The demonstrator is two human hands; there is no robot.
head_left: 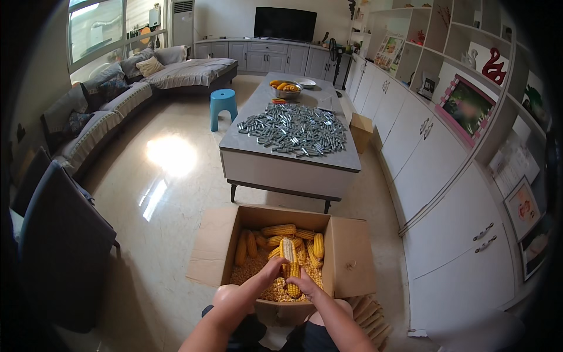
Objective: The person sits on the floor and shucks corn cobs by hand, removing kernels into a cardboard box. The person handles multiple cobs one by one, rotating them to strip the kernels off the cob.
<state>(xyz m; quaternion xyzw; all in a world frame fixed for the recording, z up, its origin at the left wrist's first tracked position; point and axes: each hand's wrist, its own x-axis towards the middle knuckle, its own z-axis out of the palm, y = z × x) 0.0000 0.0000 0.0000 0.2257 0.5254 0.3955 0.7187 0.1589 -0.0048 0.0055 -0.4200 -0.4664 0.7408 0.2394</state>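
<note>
1. Living-room floor (176,193): open cardboard box (346,258) of loose kernels and cobs.
2. Corn cob (290,264) stands near upright over the box.
3. Left hand (273,268) and right hand (305,285) both grip it low, equally near.

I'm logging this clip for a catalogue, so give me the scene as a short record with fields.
Left hand: grips corn cob
Right hand: grips the same cob, lower down
Cob: partly stripped, held over cardboard box
Box contents: whole cobs, loose kernels
Beyond: grey table covered in small metal pieces
</note>
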